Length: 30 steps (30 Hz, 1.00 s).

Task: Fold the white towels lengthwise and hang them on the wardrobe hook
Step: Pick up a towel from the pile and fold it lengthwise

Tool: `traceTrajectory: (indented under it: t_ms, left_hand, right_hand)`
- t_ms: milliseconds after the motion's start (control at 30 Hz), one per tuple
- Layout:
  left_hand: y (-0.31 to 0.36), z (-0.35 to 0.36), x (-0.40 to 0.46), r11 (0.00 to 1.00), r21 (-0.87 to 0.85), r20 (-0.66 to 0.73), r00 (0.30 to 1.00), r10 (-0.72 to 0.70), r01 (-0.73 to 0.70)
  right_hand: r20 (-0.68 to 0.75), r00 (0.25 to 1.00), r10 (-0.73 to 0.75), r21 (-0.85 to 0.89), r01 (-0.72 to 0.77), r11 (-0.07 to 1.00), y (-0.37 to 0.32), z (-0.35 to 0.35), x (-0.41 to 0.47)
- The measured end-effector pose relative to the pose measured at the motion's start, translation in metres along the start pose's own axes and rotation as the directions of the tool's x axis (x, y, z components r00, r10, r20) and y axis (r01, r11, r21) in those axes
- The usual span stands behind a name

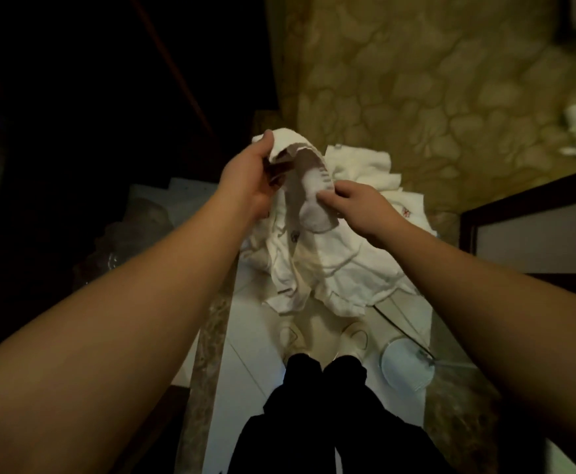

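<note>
Both bare forearms reach forward from the camera. Left hand (248, 179) grips the top fold of a white towel (310, 200), fingers curled round the terry edge and lifting it. Right hand (358, 206) pinches the same towel lower down, at its ribbed border. Cloth hangs between the hands, soft and creased, draping onto a rumpled heap of towels (358, 268) on the pale tiled floor (255, 343). Dim light; beige blotch-patterned wall (433, 80) behind.
</note>
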<state>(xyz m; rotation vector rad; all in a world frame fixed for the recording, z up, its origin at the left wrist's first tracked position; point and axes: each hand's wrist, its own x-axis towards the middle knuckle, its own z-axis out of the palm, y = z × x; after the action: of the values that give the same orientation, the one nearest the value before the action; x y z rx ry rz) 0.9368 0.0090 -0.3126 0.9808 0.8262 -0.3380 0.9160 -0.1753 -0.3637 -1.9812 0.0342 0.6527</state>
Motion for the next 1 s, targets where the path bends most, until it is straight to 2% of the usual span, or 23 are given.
traceTrajectory:
  t_ms: [100, 233, 367, 567, 700, 800, 900, 1000]
  left_hand:
    - [0.025, 0.020, -0.043, 0.950, 0.282, 0.127, 0.987, 0.102, -0.134]
    - [0.051, 0.039, -0.105, 0.750, 0.543, 0.342, 0.915, 0.213, -0.377]
    - [0.078, 0.054, -0.162, 0.589, 0.574, 0.518, 0.809, 0.278, -0.570]
    - [0.098, 0.074, -0.243, 0.309, 0.595, 0.604, 0.667, 0.436, -0.741]
    - [0.098, 0.079, -0.294, 0.116, 0.563, 0.645, 0.523, 0.558, -0.818]
    - [0.099, 0.076, -0.331, 0.069, 0.546, 0.620, 0.459, 0.636, -0.835]
    - [0.094, 0.070, -0.370, 0.057, 0.511, 0.655, 0.432, 0.620, -0.857]
    - [0.079, 0.064, -0.413, 0.067, 0.481, 0.670, 0.416, 0.616, -0.874]
  right_hand:
    - [-0.037, 0.999, -0.033, 0.159, 0.038, 0.987, -0.053, -0.027, -0.022]
    - [-0.060, 0.997, -0.048, 0.336, 0.066, 0.939, -0.122, -0.063, -0.050]
    - [-0.091, 0.990, -0.105, 0.397, 0.133, 0.908, -0.180, -0.092, -0.083]
    - [-0.123, 0.979, -0.165, 0.541, 0.205, 0.816, -0.243, -0.121, -0.136]
    - [-0.073, 0.962, -0.263, 0.610, 0.252, 0.752, -0.270, -0.130, -0.179]
    - [0.002, 0.938, -0.346, 0.673, 0.255, 0.694, -0.282, -0.136, -0.219]
    - [0.039, 0.911, -0.411, 0.751, 0.245, 0.613, -0.287, -0.136, -0.263]
    - [0.050, 0.885, -0.462, 0.776, 0.257, 0.576, -0.287, -0.129, -0.308]
